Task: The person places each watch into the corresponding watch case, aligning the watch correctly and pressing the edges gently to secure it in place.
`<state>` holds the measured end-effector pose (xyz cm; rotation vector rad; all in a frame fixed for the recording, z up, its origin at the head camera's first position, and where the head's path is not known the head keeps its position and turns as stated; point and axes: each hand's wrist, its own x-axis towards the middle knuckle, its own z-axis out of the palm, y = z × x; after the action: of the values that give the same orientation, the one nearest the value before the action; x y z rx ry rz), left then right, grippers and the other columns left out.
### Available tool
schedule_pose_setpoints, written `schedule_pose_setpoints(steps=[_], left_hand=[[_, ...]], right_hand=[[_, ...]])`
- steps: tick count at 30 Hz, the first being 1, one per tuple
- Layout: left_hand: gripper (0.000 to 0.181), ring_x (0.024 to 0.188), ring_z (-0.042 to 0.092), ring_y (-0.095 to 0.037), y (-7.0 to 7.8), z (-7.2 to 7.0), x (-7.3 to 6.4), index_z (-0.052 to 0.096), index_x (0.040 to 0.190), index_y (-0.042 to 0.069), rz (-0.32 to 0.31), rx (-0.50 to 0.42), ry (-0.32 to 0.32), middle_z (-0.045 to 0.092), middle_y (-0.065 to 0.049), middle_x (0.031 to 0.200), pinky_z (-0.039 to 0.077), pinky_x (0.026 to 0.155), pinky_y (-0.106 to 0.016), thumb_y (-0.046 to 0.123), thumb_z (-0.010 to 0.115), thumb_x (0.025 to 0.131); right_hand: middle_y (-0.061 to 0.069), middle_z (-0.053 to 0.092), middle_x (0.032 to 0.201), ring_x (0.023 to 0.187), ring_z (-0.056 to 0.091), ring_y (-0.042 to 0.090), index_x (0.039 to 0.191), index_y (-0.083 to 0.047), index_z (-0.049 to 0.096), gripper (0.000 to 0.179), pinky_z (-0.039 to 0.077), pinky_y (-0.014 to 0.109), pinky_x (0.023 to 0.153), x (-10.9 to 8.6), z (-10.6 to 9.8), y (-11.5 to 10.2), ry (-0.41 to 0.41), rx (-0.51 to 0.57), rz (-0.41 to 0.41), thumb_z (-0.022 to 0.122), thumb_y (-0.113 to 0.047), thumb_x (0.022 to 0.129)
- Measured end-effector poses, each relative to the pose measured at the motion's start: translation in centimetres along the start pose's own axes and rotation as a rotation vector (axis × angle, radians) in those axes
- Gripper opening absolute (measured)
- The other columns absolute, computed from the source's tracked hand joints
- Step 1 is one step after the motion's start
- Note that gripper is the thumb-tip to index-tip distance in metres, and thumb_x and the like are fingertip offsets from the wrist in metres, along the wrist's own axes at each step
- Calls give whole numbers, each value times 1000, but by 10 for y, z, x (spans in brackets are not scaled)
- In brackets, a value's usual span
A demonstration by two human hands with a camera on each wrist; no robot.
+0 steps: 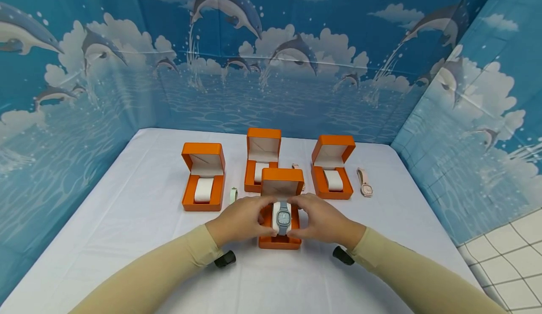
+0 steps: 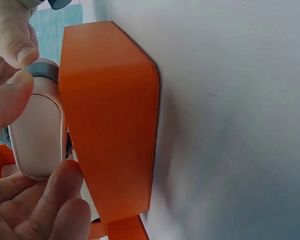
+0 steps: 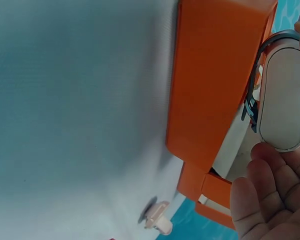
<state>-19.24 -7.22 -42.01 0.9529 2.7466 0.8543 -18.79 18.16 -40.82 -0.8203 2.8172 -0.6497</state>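
A blue-grey watch (image 1: 283,218) with a squarish dial is wrapped round a white watch cushion (image 1: 275,210), dial facing up. My left hand (image 1: 239,217) pinches the cushion's left end between thumb and fingers, and my right hand (image 1: 328,217) pinches the right end. Under them stands an open orange watch box (image 1: 279,244), its lid raised at the back. In the left wrist view the flat cushion end (image 2: 37,132) shows beside the box wall, above its rim. The right wrist view shows the strap (image 3: 252,82) curving round the cushion, its lower end standing off it.
Three more open orange boxes with white cushions stand behind: left (image 1: 203,206), middle (image 1: 250,180) and right (image 1: 334,194). A pale green watch strap (image 1: 233,195) lies by the left box. Pink watches lie beside the right box (image 1: 366,190) and the middle one (image 1: 295,166).
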Motion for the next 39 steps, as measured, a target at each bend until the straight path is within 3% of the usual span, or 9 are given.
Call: schedule_pose_setpoints(steps=[15,24,39], left_hand=[[71,80,57,-8,-2,5,1,61,144,15,-3,68,-7,67,7,99,50,72,-24,45,88,85],[69,105,66,-13,-4,8,1,62,142,15,-1,105,3,72,2,128,58,99,-37,46,87,86],[69,111,68,-17,-5,13,3,62,143,16,-36,125,-10,72,2,131,57,100,-40,47,86,86]], right_hand=[[-3,68,124,112,62,17,139,-15,63,72,58,41,102,5,8,1,-30,-22,25,92,-45,81],[-2,68,127,115,61,16,141,-14,62,73,58,41,104,5,10,1,-39,-39,30,91,-45,82],[2,68,130,120,59,18,141,-9,63,72,56,41,107,6,16,4,-27,-114,13,89,-44,83]])
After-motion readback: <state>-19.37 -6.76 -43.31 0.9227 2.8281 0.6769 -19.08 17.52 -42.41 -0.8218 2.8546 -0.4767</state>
